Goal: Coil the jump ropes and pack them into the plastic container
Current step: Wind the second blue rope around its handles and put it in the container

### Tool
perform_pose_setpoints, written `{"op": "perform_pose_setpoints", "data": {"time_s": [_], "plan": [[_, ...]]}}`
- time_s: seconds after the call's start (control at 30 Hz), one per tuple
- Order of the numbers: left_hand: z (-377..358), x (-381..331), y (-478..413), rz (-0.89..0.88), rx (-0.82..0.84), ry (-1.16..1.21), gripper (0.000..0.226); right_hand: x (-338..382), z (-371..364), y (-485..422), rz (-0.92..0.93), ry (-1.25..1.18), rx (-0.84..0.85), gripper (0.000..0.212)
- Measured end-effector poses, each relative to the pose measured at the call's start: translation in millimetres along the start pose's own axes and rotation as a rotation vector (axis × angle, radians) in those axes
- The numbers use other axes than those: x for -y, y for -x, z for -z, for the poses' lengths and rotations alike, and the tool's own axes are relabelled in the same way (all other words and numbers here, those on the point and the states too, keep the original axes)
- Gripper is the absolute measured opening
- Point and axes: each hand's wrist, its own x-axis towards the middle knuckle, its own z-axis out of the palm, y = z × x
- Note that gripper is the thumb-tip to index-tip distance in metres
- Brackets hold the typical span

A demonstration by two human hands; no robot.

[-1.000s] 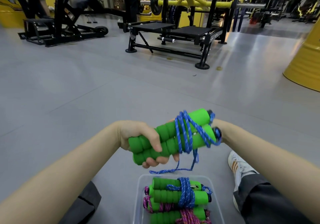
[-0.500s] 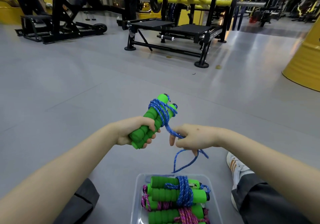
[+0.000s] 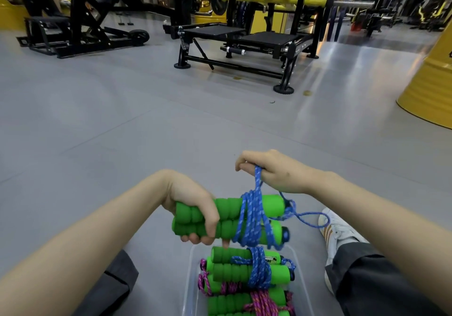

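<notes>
Left hand [image 3: 195, 208] grips green handles [image 3: 244, 220]; right hand [image 3: 271, 171] pinches blue rope [image 3: 254, 208] above container [image 3: 193, 288].

grey floor [image 3: 122, 132] bears clear plastic container [image 3: 189, 288], gym machines [image 3: 234, 46].

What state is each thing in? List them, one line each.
left grip: curled round both green handles.
right grip: pinches the blue rope, held above the handles.
green handles: side by side, level, over the container.
blue rope: partly wound round the handles, tail hanging loose.
plastic container: open, on the floor.
packed ropes: coiled, inside the container.
</notes>
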Motion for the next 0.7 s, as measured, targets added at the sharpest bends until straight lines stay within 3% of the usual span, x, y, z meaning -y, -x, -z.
{"op": "perform_pose_setpoints", "data": {"time_s": [0.1,0.17,0.27,0.33,0.47,0.6,0.7], "plan": [[-1.9,-6.9,4.0,-0.232,0.109,0.104,0.034,-1.8,3.6,6.8,-0.206,-0.126,0.075,0.027],[0.3,-7.1,6.6,-0.372,0.068,0.199,0.035,-3.7,3.0,15.8,-0.412,-0.146,0.176,0.033],[5.7,-3.1,3.6,-0.469,-0.142,0.383,0.039,4.4,-10.9,18.7,-0.335,-0.152,0.143,0.021],[7.6,0.6,-1.0,-0.465,-0.301,0.476,0.043,4.8,-15.5,13.4,-0.328,-0.295,0.116,0.023],[11.2,6.3,-7.4,-0.434,-0.549,0.585,0.035,3.9,-8.9,11.0,-0.372,-0.319,0.287,0.01],[16.7,16.9,-12.7,-0.239,-0.754,0.514,0.037,6.6,5.1,12.7,-0.313,-0.124,0.336,0.018],[14.5,18.2,-17.7,-0.085,-0.801,0.33,0.038,11.3,8.4,11.0,-0.179,0.111,0.215,0.017]]}}
